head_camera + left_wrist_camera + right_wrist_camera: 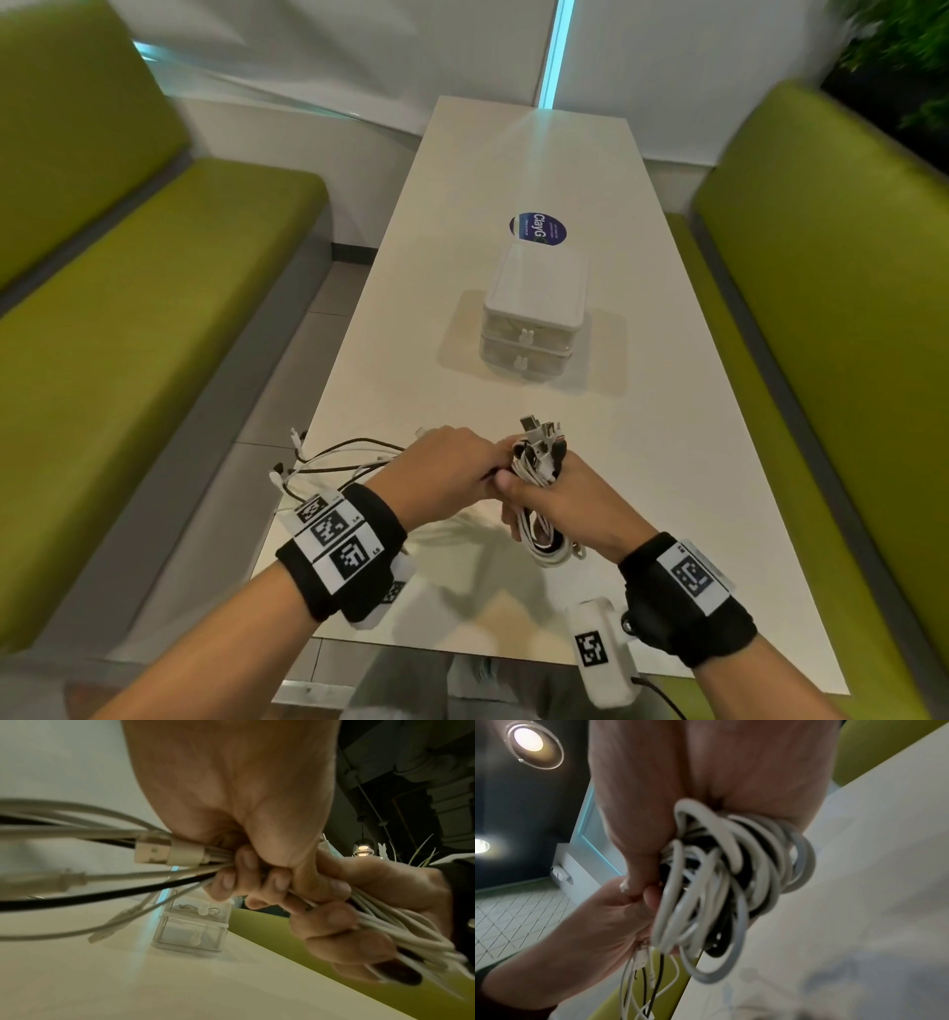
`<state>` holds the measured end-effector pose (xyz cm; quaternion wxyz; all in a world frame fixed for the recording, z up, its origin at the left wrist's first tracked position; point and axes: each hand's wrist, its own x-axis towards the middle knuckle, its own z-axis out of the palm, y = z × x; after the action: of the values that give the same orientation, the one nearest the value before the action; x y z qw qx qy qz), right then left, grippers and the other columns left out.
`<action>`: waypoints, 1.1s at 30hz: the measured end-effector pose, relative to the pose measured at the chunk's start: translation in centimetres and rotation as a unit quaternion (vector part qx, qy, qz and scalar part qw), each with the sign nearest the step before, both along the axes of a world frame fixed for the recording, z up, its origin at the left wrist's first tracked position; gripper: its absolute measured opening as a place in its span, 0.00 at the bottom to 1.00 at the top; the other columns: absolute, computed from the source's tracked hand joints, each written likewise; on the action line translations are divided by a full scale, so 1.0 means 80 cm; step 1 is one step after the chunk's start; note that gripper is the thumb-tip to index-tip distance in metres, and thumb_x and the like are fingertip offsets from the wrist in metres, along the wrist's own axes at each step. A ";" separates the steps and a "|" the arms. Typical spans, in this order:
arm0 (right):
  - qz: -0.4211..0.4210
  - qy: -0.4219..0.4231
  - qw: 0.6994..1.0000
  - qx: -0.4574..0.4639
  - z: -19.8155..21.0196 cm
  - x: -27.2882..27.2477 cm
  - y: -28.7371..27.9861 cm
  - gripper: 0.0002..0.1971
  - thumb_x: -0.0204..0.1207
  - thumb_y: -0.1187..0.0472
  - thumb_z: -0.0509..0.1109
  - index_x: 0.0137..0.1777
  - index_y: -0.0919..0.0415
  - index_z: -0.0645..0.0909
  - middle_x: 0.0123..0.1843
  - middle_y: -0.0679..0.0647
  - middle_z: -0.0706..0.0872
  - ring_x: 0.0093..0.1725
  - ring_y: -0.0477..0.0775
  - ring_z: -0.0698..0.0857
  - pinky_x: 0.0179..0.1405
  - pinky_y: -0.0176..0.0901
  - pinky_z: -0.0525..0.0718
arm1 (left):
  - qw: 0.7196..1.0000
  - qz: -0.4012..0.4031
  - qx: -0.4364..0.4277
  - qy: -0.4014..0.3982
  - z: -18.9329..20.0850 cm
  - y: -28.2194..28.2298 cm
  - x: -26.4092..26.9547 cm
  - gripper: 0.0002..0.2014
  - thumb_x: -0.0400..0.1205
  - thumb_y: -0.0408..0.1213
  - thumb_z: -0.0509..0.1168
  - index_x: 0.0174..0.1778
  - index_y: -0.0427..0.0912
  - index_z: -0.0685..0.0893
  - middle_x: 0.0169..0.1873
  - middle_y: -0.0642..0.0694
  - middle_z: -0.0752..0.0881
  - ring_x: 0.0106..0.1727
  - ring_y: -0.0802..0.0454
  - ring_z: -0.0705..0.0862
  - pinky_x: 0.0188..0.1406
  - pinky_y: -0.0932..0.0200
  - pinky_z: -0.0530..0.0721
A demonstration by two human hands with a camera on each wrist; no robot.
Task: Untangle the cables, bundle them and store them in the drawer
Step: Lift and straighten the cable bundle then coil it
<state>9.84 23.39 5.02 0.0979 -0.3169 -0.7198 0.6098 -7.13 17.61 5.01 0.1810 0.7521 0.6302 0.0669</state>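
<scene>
A bundle of white and black cables (539, 462) is held up over the near end of the table, its plugs sticking out at the top and its loops (547, 547) hanging below. My right hand (557, 496) grips the coiled part (731, 874). Just to its left, my left hand (452, 473) has its fingers (244, 876) curled round the loose cable tails (102, 845), among them a USB plug (151, 855). Those tails (334, 457) trail left over the table edge. The small white drawer unit (534, 313) stands mid-table with both drawers closed.
The long white table (667, 462) runs away from me between two green benches (128, 308). A round blue sticker (537, 229) lies behind the drawer unit. Through the clear drawer fronts (192, 927), white cables show in the upper drawer.
</scene>
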 end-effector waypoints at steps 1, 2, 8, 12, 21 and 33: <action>0.000 0.007 1.000 -0.011 0.001 0.001 -0.001 0.06 0.81 0.54 0.70 0.49 0.57 0.82 0.32 0.57 0.87 0.32 0.59 0.87 0.43 0.48 0.86 | 1.000 -0.001 0.004 0.002 0.001 0.000 0.002 0.10 0.83 0.49 0.62 0.52 0.49 0.83 0.43 0.43 0.89 0.46 0.40 0.85 0.43 0.48 0.79; 0.001 0.009 1.000 -0.017 0.001 0.001 -0.001 0.07 0.81 0.53 0.70 0.48 0.56 0.83 0.30 0.57 0.85 0.30 0.57 0.85 0.41 0.47 0.84 | 1.000 0.001 0.009 0.004 0.001 0.001 0.003 0.11 0.83 0.50 0.63 0.55 0.49 0.82 0.43 0.42 0.89 0.47 0.39 0.85 0.44 0.47 0.79; 0.013 -0.016 1.000 -0.019 0.005 0.003 0.010 0.15 0.73 0.55 0.79 0.51 0.64 0.83 0.30 0.52 0.82 0.28 0.54 0.78 0.32 0.42 0.78 | 0.999 0.031 0.004 0.011 0.015 0.008 -0.017 0.16 0.74 0.61 0.69 0.42 0.51 0.86 0.31 0.50 0.86 0.38 0.48 0.82 0.36 0.53 0.75; -0.013 -0.056 0.998 0.036 0.000 0.006 0.017 0.12 0.68 0.61 0.82 0.47 0.61 0.82 0.26 0.47 0.78 0.25 0.50 0.74 0.29 0.38 0.75 | 0.998 0.046 -0.045 -0.022 0.015 0.005 -0.038 0.25 0.71 0.67 0.69 0.26 0.48 0.78 0.18 0.51 0.75 0.25 0.53 0.74 0.27 0.56 0.67; -0.023 -0.050 0.996 0.071 -0.009 0.008 0.015 0.03 0.74 0.59 0.77 0.46 0.54 0.86 0.40 0.49 0.91 0.39 0.51 0.89 0.47 0.48 0.85 | 0.993 0.023 0.039 -0.106 0.008 0.002 -0.029 0.25 0.77 0.65 0.63 0.31 0.44 0.79 0.18 0.54 0.74 0.25 0.56 0.74 0.26 0.62 0.65; -0.170 -0.005 0.984 0.049 -0.001 -0.004 0.012 0.16 0.77 0.58 0.74 0.28 0.56 0.77 0.18 0.58 0.75 0.18 0.56 0.74 0.26 0.46 0.75 | 0.973 0.171 0.023 -0.153 -0.009 -0.019 -0.019 0.28 0.80 0.67 0.50 0.36 0.46 0.81 0.26 0.53 0.82 0.31 0.58 0.79 0.36 0.55 0.77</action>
<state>9.55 24.36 4.97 0.2122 -0.4326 -0.6850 0.5464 -8.68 16.10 4.26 0.2439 0.6181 0.7124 0.2259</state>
